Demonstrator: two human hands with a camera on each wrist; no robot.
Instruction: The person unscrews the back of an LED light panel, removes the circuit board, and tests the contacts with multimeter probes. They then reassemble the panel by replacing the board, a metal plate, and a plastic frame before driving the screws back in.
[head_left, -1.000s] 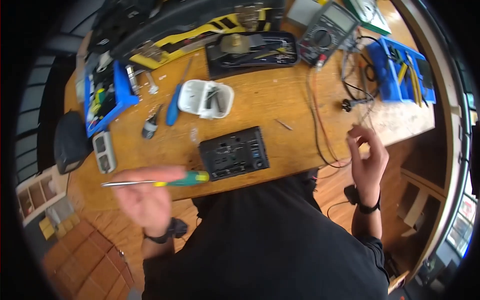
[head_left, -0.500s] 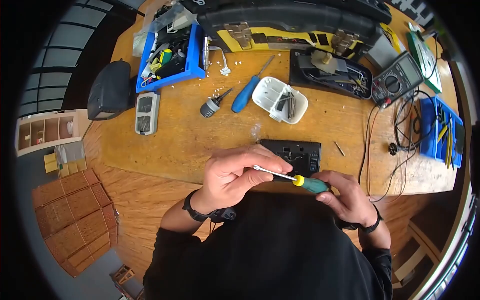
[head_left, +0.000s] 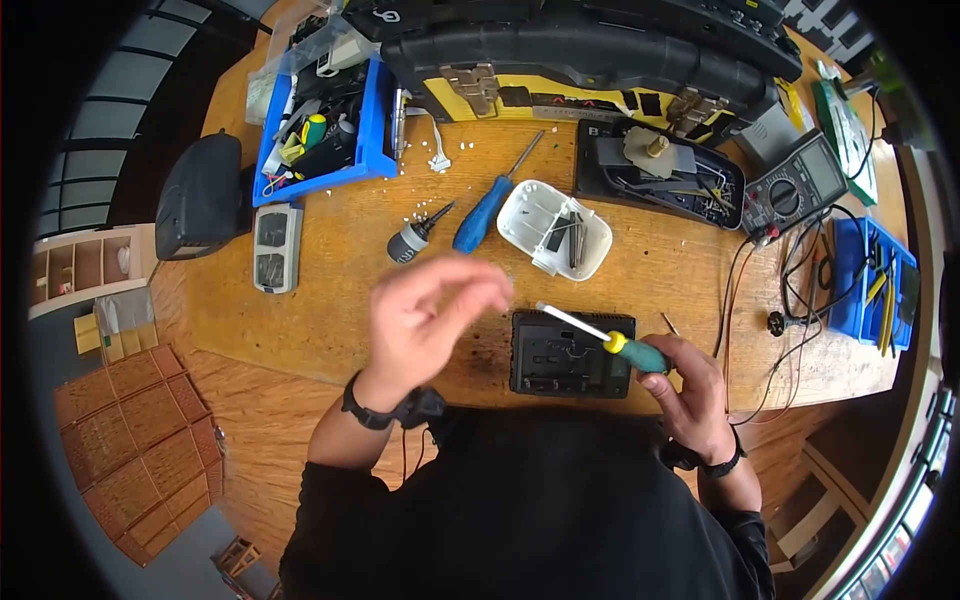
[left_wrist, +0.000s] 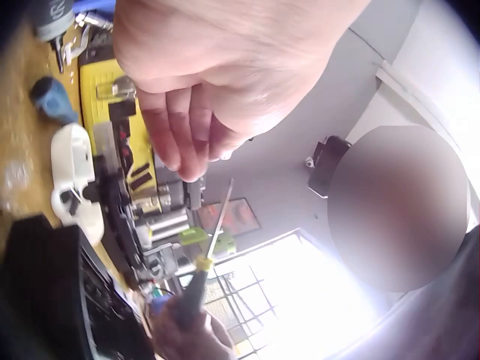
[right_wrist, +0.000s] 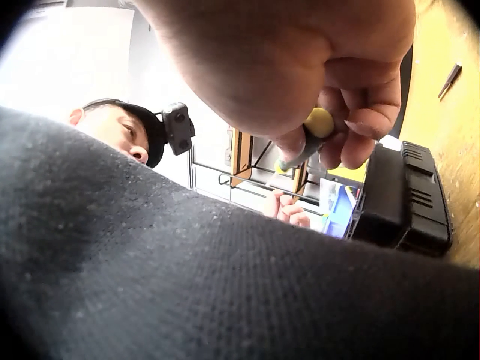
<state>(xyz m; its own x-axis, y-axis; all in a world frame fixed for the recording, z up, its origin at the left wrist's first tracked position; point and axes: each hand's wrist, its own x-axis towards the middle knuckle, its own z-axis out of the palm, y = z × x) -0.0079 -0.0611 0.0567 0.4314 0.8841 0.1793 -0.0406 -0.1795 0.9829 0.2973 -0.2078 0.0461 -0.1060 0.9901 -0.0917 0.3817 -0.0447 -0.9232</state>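
My right hand [head_left: 703, 400] holds a screwdriver [head_left: 638, 353] by its green handle, yellow collar and metal shank pointing up and left in the head view. The fingers curl round the handle's end in the right wrist view, where its yellow end [right_wrist: 319, 122] shows. My left hand [head_left: 420, 320], blurred, is raised left of the shank's tip and apart from it. Its fingers are loosely bent, and nothing clear shows between them in the left wrist view. Below the screwdriver a black plastic housing [head_left: 540, 368] lies near the table's front edge, its recessed side up.
Beyond the housing stand a white two-part box [head_left: 525, 215] with small metal pieces, a blue screwdriver [head_left: 482, 215] and a short dark screwdriver [head_left: 408, 243]. Blue bins [head_left: 375, 125] hold tools. A multimeter [head_left: 795, 185] with cables lies right. A black-yellow case [head_left: 600, 70] lines the back.
The screwdriver has passed from my left hand to my right, which came in from the right side. My left hand has since moved away leftward from the shank. The head view has shifted too.
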